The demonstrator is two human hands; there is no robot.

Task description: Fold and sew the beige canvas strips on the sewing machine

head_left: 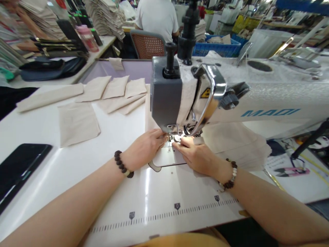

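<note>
My hands meet under the head of a grey and white sewing machine (166, 89), close to its needle and presser foot (170, 137). My left hand (145, 149) rests just left of the foot, its fingers together, and I cannot tell whether it grips anything. My right hand (195, 154) pinches beige cloth (231, 144) beside the foot, and that cloth spreads out to the right under the machine arm. Below my hands lies a metal plate (167, 156). Several flat beige cloth pieces (102, 97) lie on the white table (77, 161) to the left. Each wrist wears a beaded bracelet.
A black tablet or phone (22, 169) lies at the table's left edge. Pink-handled thread snips (290, 171) sit on a printed sheet at right. Ahead are a seated person in white (156, 17), a blue crate (217, 48) and stacks of cloth (105, 17).
</note>
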